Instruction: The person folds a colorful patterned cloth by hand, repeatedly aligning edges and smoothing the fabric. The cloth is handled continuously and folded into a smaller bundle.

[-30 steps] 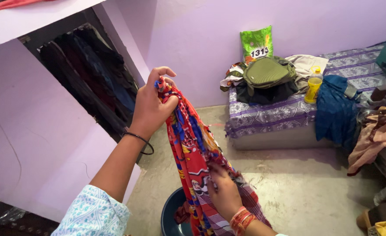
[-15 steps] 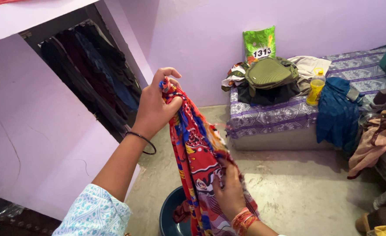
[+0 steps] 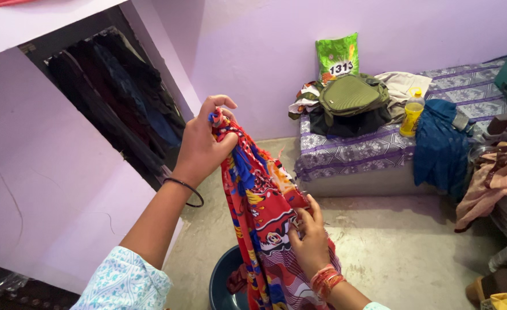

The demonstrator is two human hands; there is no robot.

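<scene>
Both hands clamp the red cloth [image 3: 259, 201]: left hand [image 3: 203, 143] pinches its top, right hand [image 3: 309, 244] has slid higher along it, gathering it above the basin [image 3: 222, 281]

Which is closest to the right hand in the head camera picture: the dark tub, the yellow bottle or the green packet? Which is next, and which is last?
From the right hand:
1. Dark tub, on the floor just left of the hand.
2. Yellow bottle, on the bed, up and to the right.
3. Green packet, leaning against the purple wall behind the bed.
</scene>
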